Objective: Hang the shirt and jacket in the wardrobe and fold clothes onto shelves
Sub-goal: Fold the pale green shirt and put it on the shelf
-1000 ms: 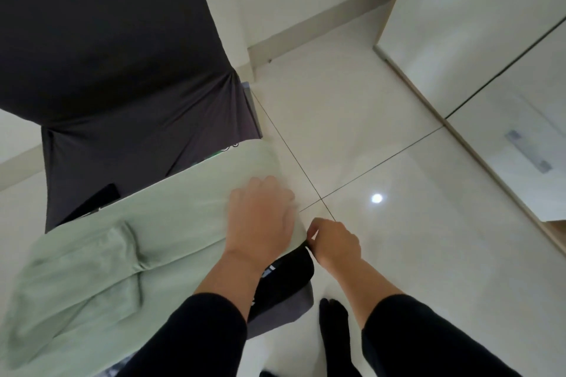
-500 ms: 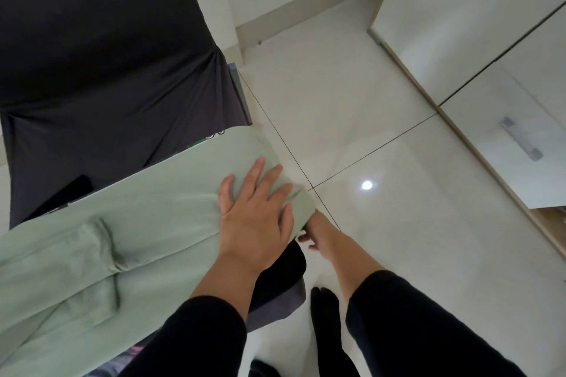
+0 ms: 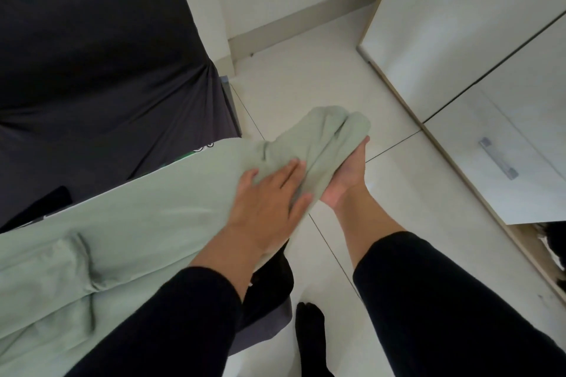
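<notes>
Two hands are now folding the green shirt [image 3: 147, 223] on the bed [image 3: 92, 55]: the right hand [image 3: 346, 180], flat and spread, is lifting its end over, while the left hand [image 3: 269, 196] is pressing down flat.

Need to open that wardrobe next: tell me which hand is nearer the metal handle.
Right. The right hand lifts the green garment end, on the side toward the handle; the left hand lies farther away.
</notes>
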Tool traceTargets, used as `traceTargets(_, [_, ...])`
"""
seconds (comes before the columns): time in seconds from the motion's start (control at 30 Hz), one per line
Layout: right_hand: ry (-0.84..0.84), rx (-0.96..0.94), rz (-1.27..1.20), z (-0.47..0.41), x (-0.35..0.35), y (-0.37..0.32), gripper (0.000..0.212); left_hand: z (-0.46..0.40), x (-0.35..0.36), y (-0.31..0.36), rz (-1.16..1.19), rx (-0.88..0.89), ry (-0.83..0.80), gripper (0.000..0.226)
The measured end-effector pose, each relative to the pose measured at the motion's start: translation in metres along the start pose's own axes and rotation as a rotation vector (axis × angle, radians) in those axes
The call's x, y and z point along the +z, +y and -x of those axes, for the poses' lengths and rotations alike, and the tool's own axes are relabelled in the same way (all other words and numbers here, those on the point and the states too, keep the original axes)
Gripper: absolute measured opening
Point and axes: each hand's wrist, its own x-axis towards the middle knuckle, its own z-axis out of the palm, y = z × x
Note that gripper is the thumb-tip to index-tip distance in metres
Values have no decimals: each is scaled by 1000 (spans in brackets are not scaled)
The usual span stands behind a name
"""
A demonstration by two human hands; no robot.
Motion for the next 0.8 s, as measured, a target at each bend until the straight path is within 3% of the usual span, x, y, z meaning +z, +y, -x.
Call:
traceTargets(0.13, [-140, -9, -60, 10, 7, -18, 77, -46, -27, 29, 365, -148, 9, 60])
traceTargets(0.3, [-287, 72, -19, 28, 18, -34, 39, -70, -43, 55, 703, -190, -6, 63])
traceTargets(0.43, [-269, 116, 103, 37, 46, -30, 34, -59, -62, 56, 1024, -305, 188, 66])
traceTargets(0.5, [-272, 125, 187, 44, 65, -20, 41, -49, -71, 48, 1187, -366, 267, 69])
traceTargets(0.6, [-325, 132, 335, 56, 90, 8, 52, -27, -81, 26, 1398, -469, 371, 92])
traceTargets(0.7, [-372, 140, 471, 70, 108, 42, 54, 9, -87, 1, 1492, -541, 456, 104])
traceTargets(0.8, [-428, 137, 536, 94, 129, 78, 47, 49, -92, -25, 1553, -514, 566, 95])
